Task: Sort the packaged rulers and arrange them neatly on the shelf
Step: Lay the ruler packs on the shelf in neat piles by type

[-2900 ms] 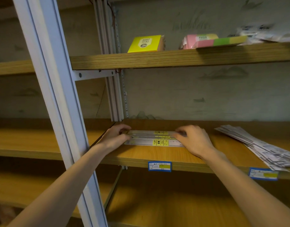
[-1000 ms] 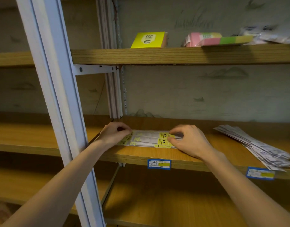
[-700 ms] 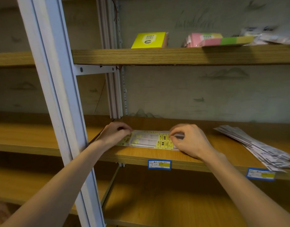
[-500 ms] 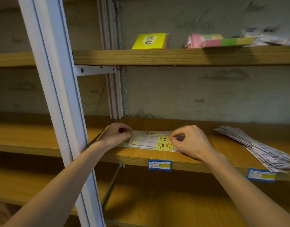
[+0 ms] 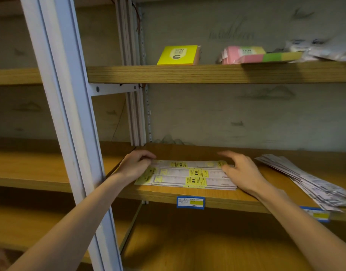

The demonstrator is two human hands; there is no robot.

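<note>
The packaged rulers [image 5: 187, 176] lie flat on the middle shelf [image 5: 168, 194], between your two hands, with their long axis running left to right, parallel to the shelf's front edge. Your left hand [image 5: 135, 166] sits at their left end, fingers curled down onto the end of the packs; whether it pinches them or only presses on them you cannot tell from here. Your right hand [image 5: 240, 171] is at the right end, fingers spread and relaxed, thumb and palm edge against the ends of the packs, gripping nothing. Both hands are about equally near, one at each end, so any squaring-up would come from pushing inward along that long axis.

The rulers are in clear sleeves with yellow labels, fanned front to back in three or so overlapping rows, their ends not quite flush on the left. A second, looser pile of rulers [image 5: 309, 182] lies well apart to the right on the same shelf, angled towards the front corner and overhanging the edge; it looks unsorted as yet.
</note>
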